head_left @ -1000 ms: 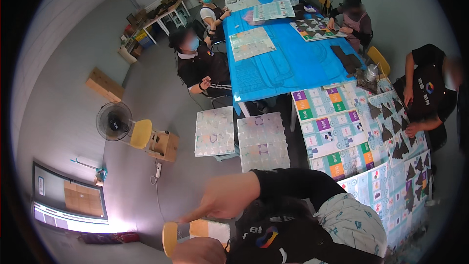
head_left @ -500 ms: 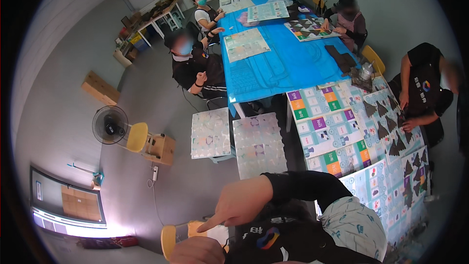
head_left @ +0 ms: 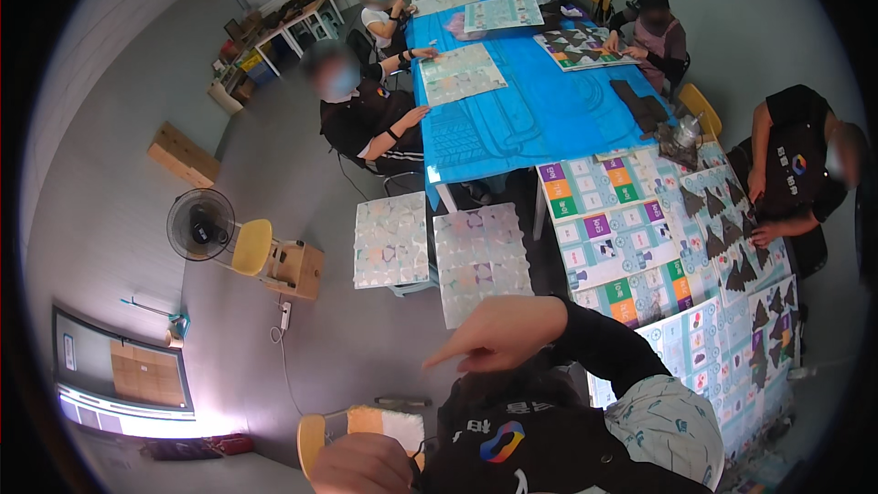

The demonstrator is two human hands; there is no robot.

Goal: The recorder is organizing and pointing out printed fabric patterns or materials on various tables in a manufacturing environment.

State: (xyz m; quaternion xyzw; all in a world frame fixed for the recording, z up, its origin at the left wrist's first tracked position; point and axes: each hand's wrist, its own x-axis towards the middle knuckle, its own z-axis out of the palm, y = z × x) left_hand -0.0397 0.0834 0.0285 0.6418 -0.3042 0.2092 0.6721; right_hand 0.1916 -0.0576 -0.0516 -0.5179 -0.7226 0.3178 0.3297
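Right hand: comes in from the right on a black sleeve, low centre. The index finger is out and points left, the other fingers are curled under, and it has hold of nothing.

Left hand: at the near edge, left of the torso, with its back to the camera. It is loosely balled. Cannot tell whether anything is inside it. It sits just beside a yellow chair with a pale cloth on the seat.

Sheet: the nearest thing to the right hand, just beyond it and not touched. It lies flat on a low stand. Its near edge is close to the knuckles. It is a pale rectangle printed with a grid of faint pastel tiles, with a slight sheen.

Handling (judgement): thin, light and flat, and probably flexes if lifted by one corner. The surface looks slick. It is best taken at two opposite edges, or slid to the stand's edge and pinched there. Low breakage risk, though it could crease.

Around it:
- A second sheet of the same kind lies just left of the first.
- A long table in blue runs off to the far side, with people seated along it.
- Printed mats with coloured squares and dark triangles cover the near right.
- A fan stands far left on the floor.
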